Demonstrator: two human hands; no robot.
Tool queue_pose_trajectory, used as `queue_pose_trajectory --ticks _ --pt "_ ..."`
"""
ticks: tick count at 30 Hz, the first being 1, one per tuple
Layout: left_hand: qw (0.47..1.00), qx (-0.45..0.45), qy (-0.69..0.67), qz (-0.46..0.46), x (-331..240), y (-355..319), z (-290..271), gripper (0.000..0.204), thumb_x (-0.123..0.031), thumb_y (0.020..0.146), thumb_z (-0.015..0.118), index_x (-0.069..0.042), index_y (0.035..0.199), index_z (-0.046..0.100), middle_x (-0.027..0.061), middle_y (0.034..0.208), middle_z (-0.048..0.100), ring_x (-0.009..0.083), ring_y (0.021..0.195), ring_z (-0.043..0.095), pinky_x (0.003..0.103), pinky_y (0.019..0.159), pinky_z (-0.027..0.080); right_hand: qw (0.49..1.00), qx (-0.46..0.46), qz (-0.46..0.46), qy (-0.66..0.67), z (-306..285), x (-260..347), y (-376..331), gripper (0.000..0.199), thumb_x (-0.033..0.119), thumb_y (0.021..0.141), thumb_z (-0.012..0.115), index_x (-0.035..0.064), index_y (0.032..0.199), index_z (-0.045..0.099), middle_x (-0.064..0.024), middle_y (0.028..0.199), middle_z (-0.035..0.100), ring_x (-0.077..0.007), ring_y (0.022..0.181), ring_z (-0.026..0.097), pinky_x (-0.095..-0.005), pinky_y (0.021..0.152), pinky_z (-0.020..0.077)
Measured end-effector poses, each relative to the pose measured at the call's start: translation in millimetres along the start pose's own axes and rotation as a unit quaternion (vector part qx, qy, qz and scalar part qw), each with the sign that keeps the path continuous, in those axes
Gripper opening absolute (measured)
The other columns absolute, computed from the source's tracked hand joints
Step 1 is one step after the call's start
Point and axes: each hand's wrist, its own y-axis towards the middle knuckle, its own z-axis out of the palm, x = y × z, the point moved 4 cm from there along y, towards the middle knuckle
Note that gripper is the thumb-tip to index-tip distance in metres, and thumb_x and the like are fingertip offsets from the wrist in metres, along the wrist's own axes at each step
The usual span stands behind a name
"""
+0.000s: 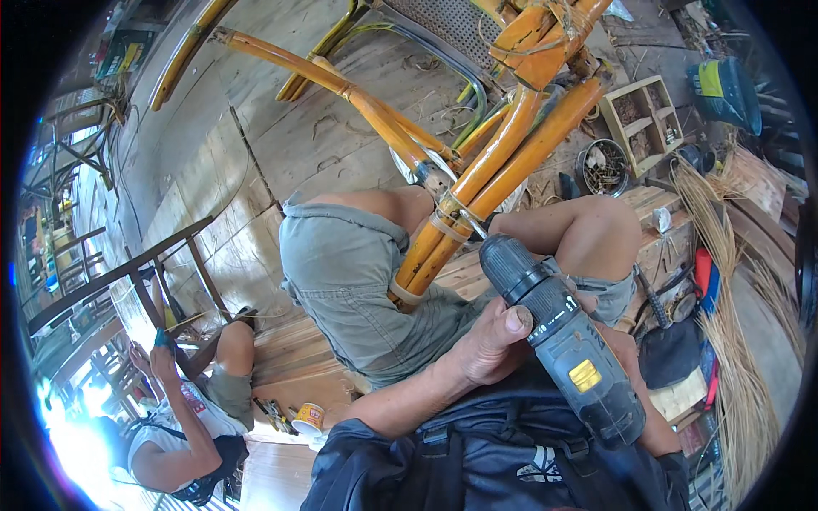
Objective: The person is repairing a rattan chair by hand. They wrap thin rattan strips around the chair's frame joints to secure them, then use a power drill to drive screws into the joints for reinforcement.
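My left hand (492, 341) is closed around the cordless drill (558, 328), its long axis slanting up-left, bit meeting the bound bamboo poles (477, 200); my right hand is hidden behind it.

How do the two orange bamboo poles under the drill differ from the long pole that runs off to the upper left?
The paired poles lie side by side between the knees, lashed with pale strips, with the drill tip at them. The long pole is single, unbound along its visible length, and crosses the wooden floor. All are glossy orange bamboo.
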Motion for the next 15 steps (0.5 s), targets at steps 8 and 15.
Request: queue_pose_trajectory --ticks 8,15 --pt "1.000 -0.005 0.000 -0.004 -1 -1 -1 0.087 -0.059 0.069 0.075 -0.005 0.129 0.043 0.0165 0.128 0.055 0.0340 0.135 0.035 0.051 0.112 0.027 0.999 0.041 0.021 -0.014 -3 9 0 0.053 0.019 0.078 0.070 0.0015 0.126 0.054 -0.0130 0.095 0.066 -0.0239 0.084 0.067 -0.0321 0.074 0.0510" --pt "1.000 -0.022 -0.007 0.003 -2 2 2 0.090 -0.062 0.066 0.075 -0.002 0.127 0.046 0.0159 0.125 0.056 0.0303 0.131 0.038 0.048 0.108 0.034 0.998 0.044 -0.001 -0.041 -5 11 3 0.043 0.019 0.080 0.068 0.0006 0.117 0.057 -0.0105 0.089 0.066 -0.0220 0.076 0.065 -0.0307 0.068 0.0511"
